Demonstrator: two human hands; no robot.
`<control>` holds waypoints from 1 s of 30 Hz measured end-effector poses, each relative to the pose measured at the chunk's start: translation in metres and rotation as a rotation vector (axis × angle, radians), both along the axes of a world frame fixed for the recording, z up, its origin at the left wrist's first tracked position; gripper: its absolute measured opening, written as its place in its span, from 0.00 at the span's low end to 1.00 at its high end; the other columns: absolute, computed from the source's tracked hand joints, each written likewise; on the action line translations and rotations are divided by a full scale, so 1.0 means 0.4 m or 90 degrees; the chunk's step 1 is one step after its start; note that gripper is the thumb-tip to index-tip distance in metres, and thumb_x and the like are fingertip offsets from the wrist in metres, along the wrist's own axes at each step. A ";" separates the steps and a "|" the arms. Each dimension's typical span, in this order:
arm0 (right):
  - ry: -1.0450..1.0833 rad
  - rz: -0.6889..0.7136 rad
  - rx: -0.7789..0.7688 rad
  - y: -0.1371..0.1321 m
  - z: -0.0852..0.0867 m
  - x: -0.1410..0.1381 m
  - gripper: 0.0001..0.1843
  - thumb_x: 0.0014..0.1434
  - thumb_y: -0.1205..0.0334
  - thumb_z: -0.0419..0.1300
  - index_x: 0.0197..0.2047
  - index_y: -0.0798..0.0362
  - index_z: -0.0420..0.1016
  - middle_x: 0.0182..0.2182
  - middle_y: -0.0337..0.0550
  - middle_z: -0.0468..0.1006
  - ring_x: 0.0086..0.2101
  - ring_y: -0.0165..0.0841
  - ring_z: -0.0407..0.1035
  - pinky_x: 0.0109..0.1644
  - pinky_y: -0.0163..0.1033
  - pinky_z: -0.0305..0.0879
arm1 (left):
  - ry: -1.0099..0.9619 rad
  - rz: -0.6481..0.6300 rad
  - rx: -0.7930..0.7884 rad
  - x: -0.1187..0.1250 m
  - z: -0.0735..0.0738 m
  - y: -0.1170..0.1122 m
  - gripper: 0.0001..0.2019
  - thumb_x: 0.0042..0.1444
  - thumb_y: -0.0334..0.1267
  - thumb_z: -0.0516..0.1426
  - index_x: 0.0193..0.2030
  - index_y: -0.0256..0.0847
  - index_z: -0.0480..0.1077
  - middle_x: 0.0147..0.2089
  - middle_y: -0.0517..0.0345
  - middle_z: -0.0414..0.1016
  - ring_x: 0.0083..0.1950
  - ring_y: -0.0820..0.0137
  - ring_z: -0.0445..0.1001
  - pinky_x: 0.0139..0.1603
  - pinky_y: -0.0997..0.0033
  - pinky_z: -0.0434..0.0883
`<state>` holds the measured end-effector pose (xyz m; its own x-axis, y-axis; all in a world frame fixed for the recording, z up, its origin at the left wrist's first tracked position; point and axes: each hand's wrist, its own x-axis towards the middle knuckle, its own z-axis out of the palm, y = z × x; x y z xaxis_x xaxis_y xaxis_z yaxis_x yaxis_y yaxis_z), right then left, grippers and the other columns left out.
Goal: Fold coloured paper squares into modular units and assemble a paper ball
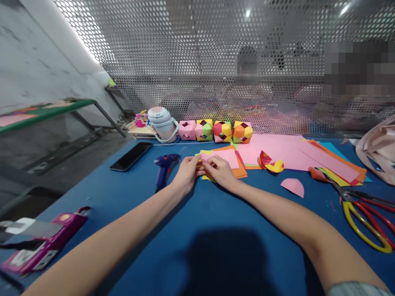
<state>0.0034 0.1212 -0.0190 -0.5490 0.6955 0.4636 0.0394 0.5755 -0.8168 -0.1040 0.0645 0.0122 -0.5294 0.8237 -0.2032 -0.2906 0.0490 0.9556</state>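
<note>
Both hands meet over a stack of coloured paper sheets [228,158] on the blue table. My left hand [187,170] has its fingers pinched on a small piece of yellow paper [200,163], mostly covered by the fingers. Fingertips of my right hand [219,169] close on the same piece from the other side. To the left of the hands lies a blue glue gun [165,166]. Folded red and yellow paper pieces [271,163] and a pink paper half-circle [293,187] rest to the right.
Several paper cubes [204,130] stand at the back beside a lidded cup [162,125]. A phone [131,156] and a purple power strip [46,242] are on the left. Scissors [361,209] lie at right near pink sheets [274,150]. Behind rises a perforated metal screen [200,61].
</note>
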 end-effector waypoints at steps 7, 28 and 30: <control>0.006 -0.019 -0.038 -0.004 0.006 0.008 0.10 0.58 0.59 0.53 0.27 0.54 0.66 0.27 0.38 0.69 0.29 0.29 0.63 0.35 0.34 0.60 | -0.079 -0.038 0.005 -0.019 -0.014 -0.003 0.08 0.58 0.34 0.55 0.43 0.32 0.69 0.40 0.52 0.73 0.36 0.70 0.73 0.37 0.67 0.73; -0.007 -0.020 -0.046 0.002 -0.009 -0.004 0.11 0.53 0.56 0.59 0.35 0.54 0.67 0.33 0.40 0.70 0.35 0.31 0.66 0.41 0.37 0.64 | -0.045 -0.051 -0.045 -0.012 -0.028 -0.015 0.15 0.60 0.39 0.54 0.52 0.37 0.65 0.52 0.50 0.68 0.47 0.64 0.71 0.45 0.57 0.72; -0.012 -0.019 -0.019 0.000 -0.014 -0.007 0.17 0.49 0.57 0.63 0.40 0.54 0.66 0.38 0.42 0.70 0.40 0.33 0.65 0.45 0.40 0.64 | -0.026 -0.048 -0.058 -0.013 -0.025 -0.018 0.12 0.58 0.38 0.55 0.47 0.36 0.68 0.47 0.51 0.71 0.42 0.66 0.73 0.42 0.61 0.72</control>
